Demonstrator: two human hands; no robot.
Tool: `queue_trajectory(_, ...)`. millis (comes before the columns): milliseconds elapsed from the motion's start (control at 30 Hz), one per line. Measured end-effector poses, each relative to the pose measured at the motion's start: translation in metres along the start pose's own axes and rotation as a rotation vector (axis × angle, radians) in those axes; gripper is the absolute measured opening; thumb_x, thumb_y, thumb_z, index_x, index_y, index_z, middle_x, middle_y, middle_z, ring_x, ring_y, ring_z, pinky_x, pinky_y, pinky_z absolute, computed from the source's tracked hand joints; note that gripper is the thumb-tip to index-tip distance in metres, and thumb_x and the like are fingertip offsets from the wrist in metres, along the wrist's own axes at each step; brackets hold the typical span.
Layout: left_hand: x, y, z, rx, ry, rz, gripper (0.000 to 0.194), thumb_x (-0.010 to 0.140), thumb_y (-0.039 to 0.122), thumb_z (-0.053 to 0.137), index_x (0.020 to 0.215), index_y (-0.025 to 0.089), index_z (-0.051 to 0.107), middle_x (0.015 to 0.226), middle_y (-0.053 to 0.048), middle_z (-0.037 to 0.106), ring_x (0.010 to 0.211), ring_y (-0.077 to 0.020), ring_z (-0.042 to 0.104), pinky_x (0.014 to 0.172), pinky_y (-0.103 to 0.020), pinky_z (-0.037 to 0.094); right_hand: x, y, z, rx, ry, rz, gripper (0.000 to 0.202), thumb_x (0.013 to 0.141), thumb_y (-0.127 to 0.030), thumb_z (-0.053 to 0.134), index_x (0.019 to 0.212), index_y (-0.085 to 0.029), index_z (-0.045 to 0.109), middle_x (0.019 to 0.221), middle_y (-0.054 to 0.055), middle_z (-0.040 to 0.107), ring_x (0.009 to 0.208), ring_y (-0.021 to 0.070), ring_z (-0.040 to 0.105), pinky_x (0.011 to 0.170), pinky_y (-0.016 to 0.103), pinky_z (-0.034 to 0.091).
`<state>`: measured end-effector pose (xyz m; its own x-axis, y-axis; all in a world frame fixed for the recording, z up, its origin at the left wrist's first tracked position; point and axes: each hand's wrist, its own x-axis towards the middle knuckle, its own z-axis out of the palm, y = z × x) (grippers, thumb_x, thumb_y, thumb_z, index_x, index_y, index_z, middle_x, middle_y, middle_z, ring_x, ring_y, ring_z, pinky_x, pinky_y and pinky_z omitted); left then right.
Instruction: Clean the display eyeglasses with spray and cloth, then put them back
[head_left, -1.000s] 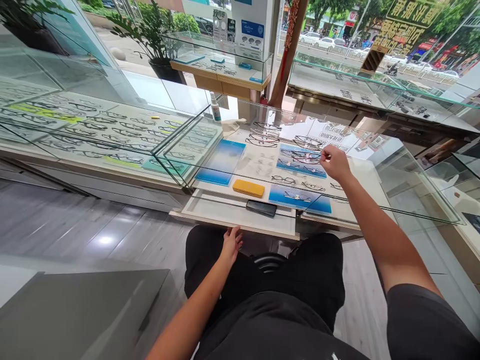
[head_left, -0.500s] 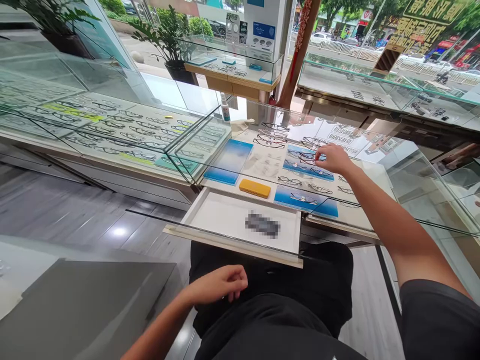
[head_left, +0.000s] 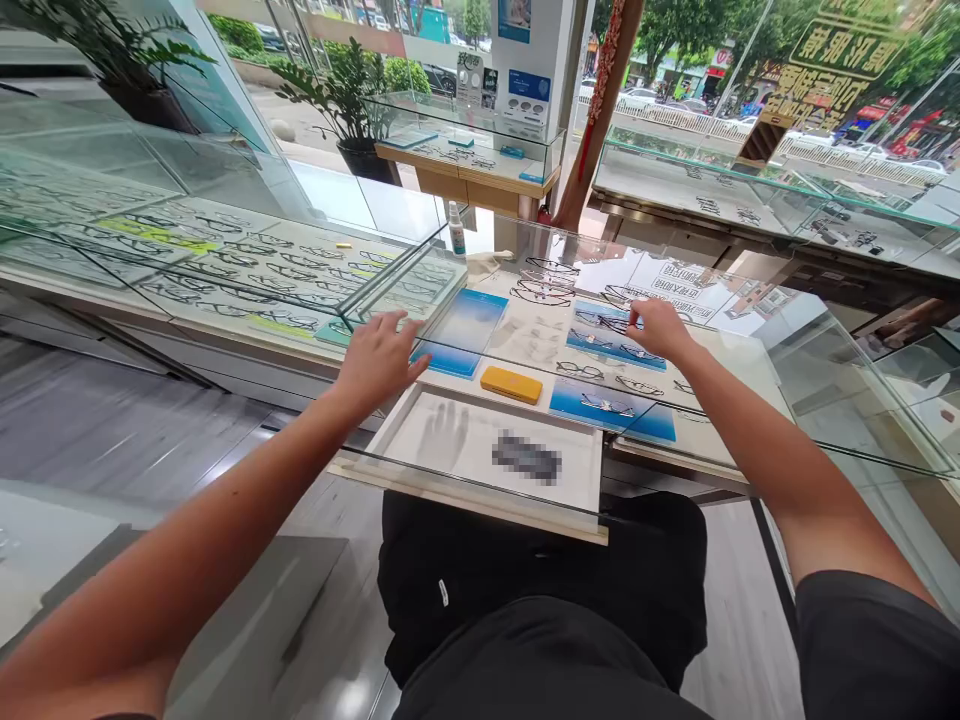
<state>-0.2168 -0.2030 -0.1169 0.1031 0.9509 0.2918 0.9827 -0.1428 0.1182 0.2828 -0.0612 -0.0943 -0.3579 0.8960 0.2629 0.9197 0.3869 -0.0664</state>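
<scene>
My right hand (head_left: 660, 330) reaches over the case with fingertips pinched at the side of a dark-framed pair of eyeglasses (head_left: 611, 322). The glasses are over the upper blue mat (head_left: 626, 352), where more glasses lie. My left hand (head_left: 379, 362) is raised, empty, with fingers spread, near the corner of the glass case and left of another blue mat (head_left: 470, 325). A yellow glasses case (head_left: 511, 384) lies between the hands. Nearer to me, a white drawer (head_left: 469, 470) is pulled out with a blurred dark item (head_left: 526, 457) inside.
Rows of glasses (head_left: 259, 250) fill the long glass case at left. A spray bottle (head_left: 456, 230) and a beige cloth (head_left: 487, 262) stand at the back. The lower blue mat (head_left: 652, 418) holds a pair of glasses. Glass edges surround the work area.
My left hand has risen from my lap to above the drawer's left end, and its fingers have spread. The right hand has shifted slightly down and stays at the eyeglasses.
</scene>
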Motion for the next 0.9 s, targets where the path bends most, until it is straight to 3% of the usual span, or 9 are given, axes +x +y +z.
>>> queue_trajectory(100, -0.006, -0.009, 0.015, 0.003, -0.047, 0.011, 0.068, 0.102, 0.043, 0.057, 0.162, 0.011, 0.055, 0.171, -0.03, 0.046, 0.161, -0.0499, 0.04, 0.127, -0.065, 0.037, -0.011, -0.01, -0.01, 0.063, 0.004, 0.035, 0.016, 0.083, -0.021, 0.068, 0.075, -0.025, 0.055, 0.082, 0.008, 0.068, 0.09, 0.0298, 0.061, 0.087, 0.044, 0.047)
queue_trajectory(233, -0.016, -0.013, 0.022, -0.022, -0.073, -0.034, 0.08, 0.101, 0.049, 0.063, 0.172, 0.017, 0.044, 0.183, -0.027, 0.028, 0.172, -0.0503, 0.023, 0.133, -0.067, 0.029, -0.037, -0.044, -0.044, 0.321, 0.035, 0.023, 0.011, 0.082, -0.023, 0.07, 0.079, -0.025, 0.059, 0.087, 0.006, 0.072, 0.087, 0.0274, 0.064, 0.082, 0.041, 0.047)
queue_trajectory(333, -0.016, -0.015, 0.024, -0.024, -0.131, -0.056, 0.088, 0.1, 0.052, 0.066, 0.177, 0.019, 0.037, 0.187, -0.026, 0.018, 0.175, -0.0503, 0.013, 0.134, -0.068, 0.026, -0.06, -0.088, -0.069, 0.618, -0.19, -0.109, 0.008, 0.081, -0.024, 0.071, 0.08, -0.025, 0.063, 0.089, 0.003, 0.076, 0.086, 0.0244, 0.068, 0.083, 0.039, 0.052)
queue_trajectory(433, -0.014, -0.018, 0.027, -0.026, -0.171, -0.068, 0.095, 0.099, 0.052, 0.068, 0.18, 0.019, 0.03, 0.189, -0.026, 0.011, 0.176, -0.051, 0.008, 0.134, -0.069, 0.027, -0.083, -0.135, -0.07, 0.762, -0.515, -0.198, 0.006, 0.082, -0.024, 0.07, 0.081, -0.026, 0.065, 0.089, 0.001, 0.075, 0.087, 0.0232, 0.068, 0.081, 0.037, 0.052)
queue_trajectory(533, -0.014, -0.019, 0.028, -0.034, -0.174, -0.063, 0.096, 0.099, 0.051, 0.068, 0.18, 0.019, 0.028, 0.189, -0.026, 0.009, 0.176, -0.0496, 0.004, 0.135, -0.069, 0.024, -0.097, -0.17, -0.04, 0.793, -0.739, -0.16, 0.005, 0.081, -0.023, 0.07, 0.082, -0.026, 0.066, 0.091, 0.0, 0.075, 0.088, 0.0221, 0.068, 0.078, 0.034, 0.051)
queue_trajectory(633, -0.015, -0.021, 0.029, -0.063, -0.164, -0.062, 0.095, 0.1, 0.053, 0.068, 0.18, 0.021, 0.029, 0.189, -0.025, 0.008, 0.177, -0.0477, 0.002, 0.136, -0.068, 0.02, -0.099, -0.188, 0.008, 0.716, -0.799, -0.106, 0.007, 0.085, -0.024, 0.071, 0.083, -0.025, 0.064, 0.094, 0.001, 0.077, 0.087, 0.0219, 0.068, 0.073, 0.032, 0.047)
queue_trajectory(767, -0.015, -0.026, 0.032, -0.11, -0.18, -0.061, 0.107, 0.094, 0.058, 0.077, 0.181, 0.023, 0.026, 0.19, -0.024, 0.004, 0.176, -0.0511, -0.002, 0.137, -0.07, 0.017, -0.079, -0.193, 0.07, 0.481, -0.569, -0.083, 0.012, 0.085, -0.02, 0.075, 0.082, -0.024, 0.064, 0.1, 0.003, 0.079, 0.102, 0.0246, 0.069, 0.086, 0.033, 0.047)
queue_trajectory(900, -0.013, -0.03, 0.037, -0.139, -0.217, -0.048, 0.123, 0.087, 0.059, 0.084, 0.183, 0.025, 0.017, 0.19, -0.024, -0.008, 0.173, -0.0571, -0.01, 0.133, -0.077, 0.017, -0.036, -0.189, 0.113, 0.351, -0.426, 0.015, 0.006, 0.089, -0.023, 0.071, 0.085, -0.023, 0.066, 0.107, 0.01, 0.078, 0.114, 0.0319, 0.065, 0.101, 0.041, 0.043)
